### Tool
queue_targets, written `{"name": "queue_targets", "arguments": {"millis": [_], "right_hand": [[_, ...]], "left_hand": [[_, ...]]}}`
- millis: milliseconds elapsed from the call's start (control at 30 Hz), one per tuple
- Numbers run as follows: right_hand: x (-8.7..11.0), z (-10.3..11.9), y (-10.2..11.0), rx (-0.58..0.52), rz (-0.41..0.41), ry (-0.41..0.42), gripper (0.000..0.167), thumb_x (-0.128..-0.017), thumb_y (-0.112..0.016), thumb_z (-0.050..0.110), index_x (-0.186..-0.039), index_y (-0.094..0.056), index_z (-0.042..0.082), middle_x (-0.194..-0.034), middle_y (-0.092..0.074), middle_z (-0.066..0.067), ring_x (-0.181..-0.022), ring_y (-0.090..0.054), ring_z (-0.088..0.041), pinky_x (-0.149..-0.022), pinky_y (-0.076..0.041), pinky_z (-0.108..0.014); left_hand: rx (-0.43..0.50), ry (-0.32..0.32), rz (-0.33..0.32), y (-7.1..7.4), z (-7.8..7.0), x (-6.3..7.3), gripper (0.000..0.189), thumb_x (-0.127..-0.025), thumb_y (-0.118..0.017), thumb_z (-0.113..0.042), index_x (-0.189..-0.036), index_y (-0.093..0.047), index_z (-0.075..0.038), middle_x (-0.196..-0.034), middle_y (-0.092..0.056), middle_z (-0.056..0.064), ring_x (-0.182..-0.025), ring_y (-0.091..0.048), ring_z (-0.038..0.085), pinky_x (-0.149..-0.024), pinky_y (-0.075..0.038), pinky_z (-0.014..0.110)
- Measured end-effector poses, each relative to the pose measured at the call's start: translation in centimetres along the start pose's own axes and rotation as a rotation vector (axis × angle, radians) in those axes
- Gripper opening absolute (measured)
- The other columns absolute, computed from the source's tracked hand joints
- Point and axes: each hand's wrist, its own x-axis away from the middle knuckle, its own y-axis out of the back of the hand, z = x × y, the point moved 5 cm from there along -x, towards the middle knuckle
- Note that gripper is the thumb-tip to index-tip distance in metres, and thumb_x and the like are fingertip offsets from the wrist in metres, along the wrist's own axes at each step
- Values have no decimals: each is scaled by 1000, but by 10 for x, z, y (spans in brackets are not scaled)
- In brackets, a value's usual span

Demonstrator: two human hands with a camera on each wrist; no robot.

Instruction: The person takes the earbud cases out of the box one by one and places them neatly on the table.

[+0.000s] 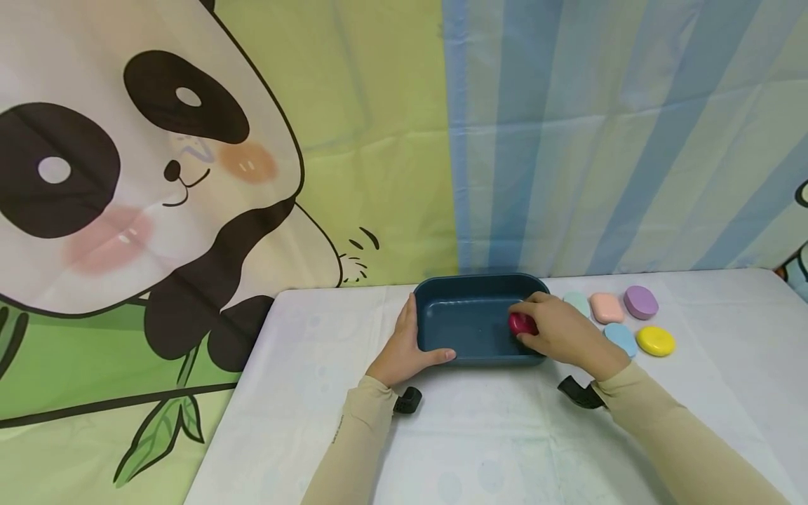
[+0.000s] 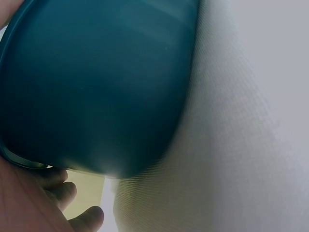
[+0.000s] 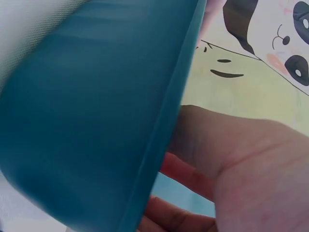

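A dark blue, rounded rectangular basin [image 1: 463, 330] stands at the table's far edge. My left hand [image 1: 407, 354] rests against its near left corner, the fingers straight along the left side and the thumb at the front rim. In the left wrist view some fingertips [image 2: 89, 218] show beyond the basin's wall. Inside the basin's right end, my right hand [image 1: 562, 330] pinches a small glossy red rounded piece [image 1: 521, 324] between thumb and fingers. The basin's wall [image 3: 96, 116] hides this piece in the right wrist view.
Right of the basin lie small rounded pieces: mint [image 1: 577, 303], pink [image 1: 607, 308], purple [image 1: 640, 302], light blue [image 1: 621, 339] and yellow [image 1: 656, 341]. A white cloth covers the table [image 1: 480, 449]. Behind it hangs a printed panda curtain [image 1: 391, 140].
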Motion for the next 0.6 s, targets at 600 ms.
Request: {"name": "queue_targets", "arguments": {"millis": [600], "right_hand": [[20,-2,23,-18,-76,-40,46,-85,-79,12,-128,-66,0,-118,-60,-22,-99,-62,-37,-74,-60,-45]], "left_hand": [[7,8,6,0,0,1,133,-75,-79,-65,-158,18,-28,-167,13,-6,-153,3,14,-121,-20,48]]}}
